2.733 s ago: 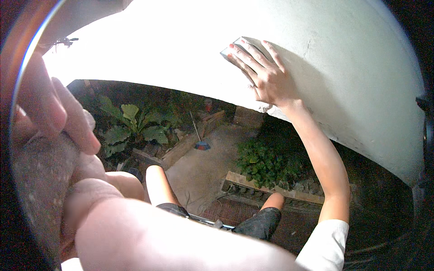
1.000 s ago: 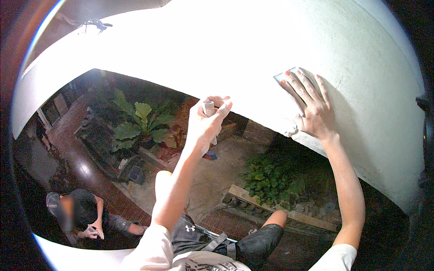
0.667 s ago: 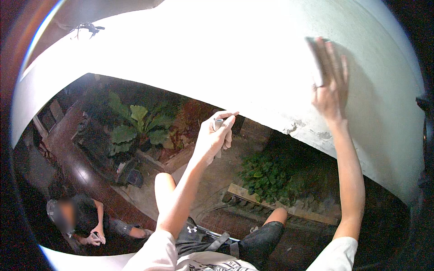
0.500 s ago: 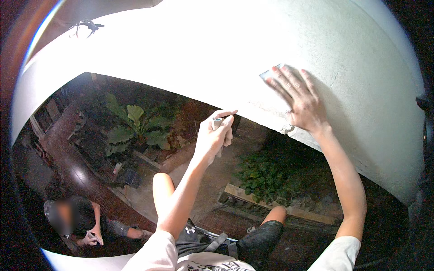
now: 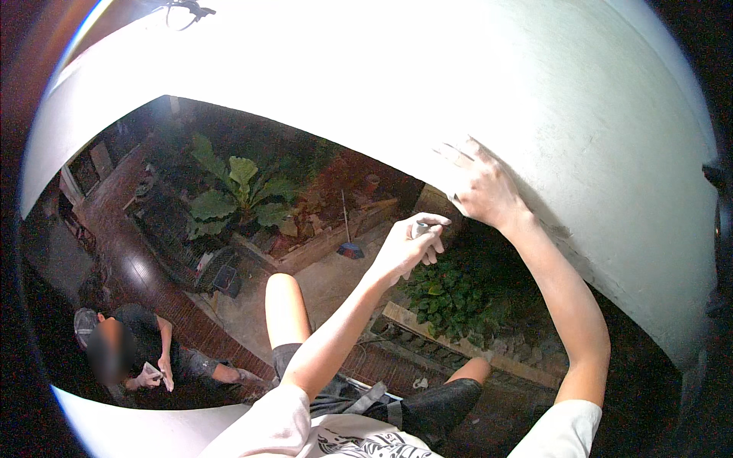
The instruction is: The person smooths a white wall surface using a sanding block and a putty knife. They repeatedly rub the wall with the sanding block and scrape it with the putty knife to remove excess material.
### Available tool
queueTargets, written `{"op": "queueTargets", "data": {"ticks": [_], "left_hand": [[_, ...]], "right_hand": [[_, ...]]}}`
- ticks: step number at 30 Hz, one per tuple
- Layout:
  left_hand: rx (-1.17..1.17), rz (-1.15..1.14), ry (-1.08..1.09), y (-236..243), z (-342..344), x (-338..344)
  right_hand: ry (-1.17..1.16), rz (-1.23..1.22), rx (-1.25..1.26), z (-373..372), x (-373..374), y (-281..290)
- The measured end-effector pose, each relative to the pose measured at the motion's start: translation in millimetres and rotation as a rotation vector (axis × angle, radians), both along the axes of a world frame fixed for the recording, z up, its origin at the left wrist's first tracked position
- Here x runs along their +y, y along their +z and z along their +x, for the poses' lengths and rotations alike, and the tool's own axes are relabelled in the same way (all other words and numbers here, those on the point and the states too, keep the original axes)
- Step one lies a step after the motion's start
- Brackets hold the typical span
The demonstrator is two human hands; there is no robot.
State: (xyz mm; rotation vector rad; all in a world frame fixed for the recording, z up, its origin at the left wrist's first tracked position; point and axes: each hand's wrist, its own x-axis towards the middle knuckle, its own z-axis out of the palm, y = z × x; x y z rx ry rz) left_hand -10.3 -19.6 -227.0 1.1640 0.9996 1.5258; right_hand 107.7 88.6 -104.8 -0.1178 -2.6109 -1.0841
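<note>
My right hand (image 5: 489, 187) lies on the lower edge of a large white curved wall panel (image 5: 580, 153), its fingers stretched forward and blurred. A thin pale flat sheet seems to be under them, mostly lost in glare. My left hand (image 5: 412, 246) is in the air just below the panel edge, to the left of the right hand. It is curled round a small grey tube-like thing (image 5: 419, 228), whose end shows between thumb and fingers. The index finger points toward my right hand. Whitish dust covers the left hand's fingers.
Below the panel is a dark yard with a large-leaved plant (image 5: 243, 183), a broom (image 5: 350, 246), a dark bucket (image 5: 227, 280) and a leafy bush (image 5: 447, 301). A co-worker (image 5: 141, 336) sits at lower left, hands together. A dark cable (image 5: 191, 11) hangs at upper left.
My right hand has slid down and slightly left to the panel's edge. My left hand has moved right and down, still holding the small tube-like thing. The view has shifted a little.
</note>
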Motion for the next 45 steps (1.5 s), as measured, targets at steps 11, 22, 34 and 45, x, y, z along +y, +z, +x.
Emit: {"op": "queueTargets", "data": {"ticks": [11,22,34,45], "left_hand": [[-0.238,-0.051,0.280,-2.5,-31.6,-2.9],[-0.455,-0.038,0.040,-32.6,-6.4,-18.5],[-0.307,0.174,-0.228,-39.4,35.4,-37.9],[-0.486,0.339,-0.439,-44.0,59.7,-38.0]], "right_hand": [[0.249,-0.167,-0.003,4.7,-56.5,-4.7],[0.236,-0.851,0.643,43.4,-139.1,-66.3],[0.016,-1.329,1.248,72.3,-171.6,-129.1],[0.037,-1.384,1.337,87.2,-180.7,-137.8]]}}
